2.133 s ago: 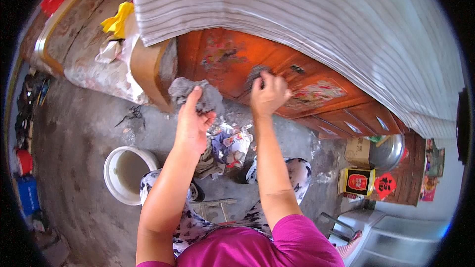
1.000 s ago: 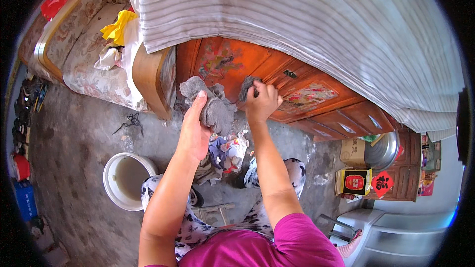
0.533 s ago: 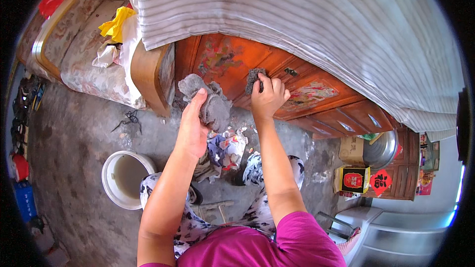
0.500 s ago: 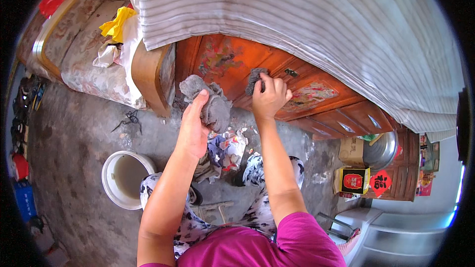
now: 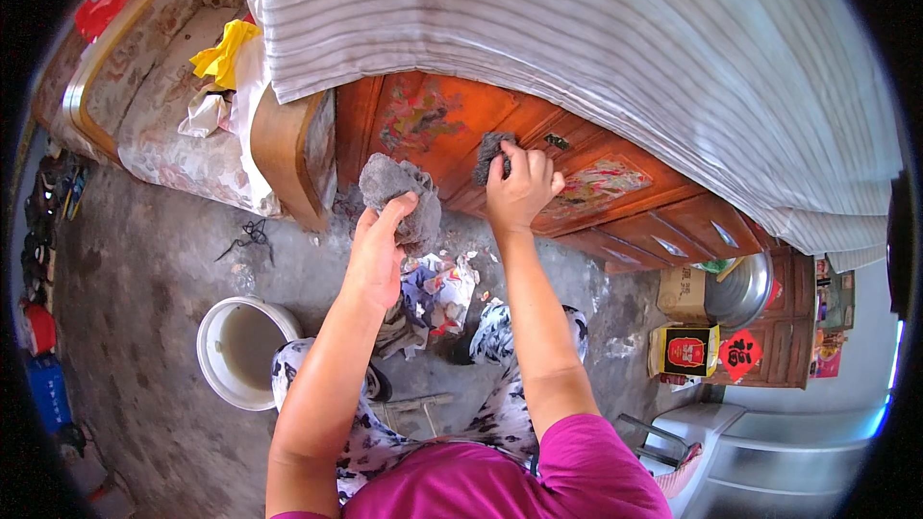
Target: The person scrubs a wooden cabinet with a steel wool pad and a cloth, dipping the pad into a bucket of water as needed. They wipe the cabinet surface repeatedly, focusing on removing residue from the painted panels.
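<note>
My left hand (image 5: 378, 255) is closed around a crumpled grey rag (image 5: 394, 183), its thumb on top, held out in front of the cabinet's lower edge. With bent fingers my right hand (image 5: 517, 190) presses a dark grey scouring pad (image 5: 489, 158) against the front of an orange-brown wooden cabinet (image 5: 490, 111). The pad lies between two patches of worn, colourful picture, just left of a small dark metal fitting (image 5: 557, 141). Part of the pad is hidden under my fingers.
A striped cloth (image 5: 577, 29) drapes over the cabinet top. A white bucket (image 5: 210, 365) of murky water stands on the concrete floor at left. Torn paper scraps (image 5: 447, 293) lie between my feet. A floral sofa (image 5: 159, 149) with wooden arms is at far left; boxes (image 5: 681, 290) are at right.
My left hand has tilted slightly and the rag in it has shifted and bunched up. My right hand, with the pad, has moved very little on the cabinet front.
</note>
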Demonstrator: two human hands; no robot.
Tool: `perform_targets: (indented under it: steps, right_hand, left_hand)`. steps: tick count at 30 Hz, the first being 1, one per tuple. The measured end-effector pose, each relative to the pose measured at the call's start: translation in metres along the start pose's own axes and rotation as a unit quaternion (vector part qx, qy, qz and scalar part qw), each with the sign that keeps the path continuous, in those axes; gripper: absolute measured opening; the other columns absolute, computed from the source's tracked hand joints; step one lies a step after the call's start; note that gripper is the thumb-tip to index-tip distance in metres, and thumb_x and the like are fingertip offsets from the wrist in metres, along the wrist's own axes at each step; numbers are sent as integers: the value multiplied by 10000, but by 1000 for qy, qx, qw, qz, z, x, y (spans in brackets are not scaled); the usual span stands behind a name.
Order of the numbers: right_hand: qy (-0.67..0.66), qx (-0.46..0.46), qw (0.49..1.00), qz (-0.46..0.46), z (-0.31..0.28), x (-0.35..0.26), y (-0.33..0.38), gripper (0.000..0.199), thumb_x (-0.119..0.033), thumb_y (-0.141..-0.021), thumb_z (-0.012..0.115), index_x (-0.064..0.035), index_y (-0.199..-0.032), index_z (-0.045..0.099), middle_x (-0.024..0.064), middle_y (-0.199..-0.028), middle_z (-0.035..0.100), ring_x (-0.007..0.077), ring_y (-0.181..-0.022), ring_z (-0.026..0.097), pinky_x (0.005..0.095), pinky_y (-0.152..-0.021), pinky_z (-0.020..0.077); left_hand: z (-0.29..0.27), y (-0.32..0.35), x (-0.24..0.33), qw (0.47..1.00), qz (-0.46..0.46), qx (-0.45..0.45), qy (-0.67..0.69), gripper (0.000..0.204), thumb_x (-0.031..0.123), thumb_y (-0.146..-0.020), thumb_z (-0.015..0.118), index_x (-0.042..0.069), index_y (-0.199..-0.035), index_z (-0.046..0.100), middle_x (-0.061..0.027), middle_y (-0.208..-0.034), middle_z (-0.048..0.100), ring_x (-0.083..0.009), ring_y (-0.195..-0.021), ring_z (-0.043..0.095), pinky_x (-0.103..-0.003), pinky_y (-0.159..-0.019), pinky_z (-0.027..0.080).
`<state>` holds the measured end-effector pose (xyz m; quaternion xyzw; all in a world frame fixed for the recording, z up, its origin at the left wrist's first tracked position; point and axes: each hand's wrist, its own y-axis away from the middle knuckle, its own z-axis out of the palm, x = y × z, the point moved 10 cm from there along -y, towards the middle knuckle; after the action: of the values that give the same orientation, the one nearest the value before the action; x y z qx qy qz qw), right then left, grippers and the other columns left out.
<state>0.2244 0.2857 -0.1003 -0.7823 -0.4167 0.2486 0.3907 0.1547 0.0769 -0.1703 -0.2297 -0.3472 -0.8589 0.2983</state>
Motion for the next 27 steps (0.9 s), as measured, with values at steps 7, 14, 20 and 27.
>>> perform_targets:
  steps: [7,14,20,27]
  right_hand:
    - [-46,105,993,32,-36,-8,-51,266,-167,-771,788,-195,-1026,713,-14,-1007,628,225,-990,595,439,-900,340]
    - [-71,-2,997,-27,-3,-7,-14,285,-154,-782,785,-198,-1050,700,-6,-1050,660,220,-1025,605,429,-906,338]
    - [-74,24,991,-112,-9,-45,-49,261,-171,-787,789,-216,-1031,709,-27,-1031,658,207,-986,602,414,-879,342]
    - [-75,30,995,-63,-13,-27,-36,278,-167,-798,767,-217,-1066,716,-13,-1038,656,213,-1027,603,437,-935,340]
  left_hand:
    - [-1,3,6,1000,14,8,14,435,244,-912,742,46,-1264,580,-73,-1215,670,-219,-1129,651,-402,-983,498]
    - [1,2,3,1000,13,9,-21,460,242,-896,776,51,-1261,572,-63,-1222,672,-214,-1149,638,-390,-987,480]
    - [-10,-7,3,996,34,41,-76,446,243,-892,787,36,-1249,619,-49,-1187,685,-168,-1102,625,-351,-979,468]
    - [0,-5,1,997,50,18,-53,398,188,-890,789,38,-1229,645,-37,-1162,692,-151,-1053,634,-327,-942,486]
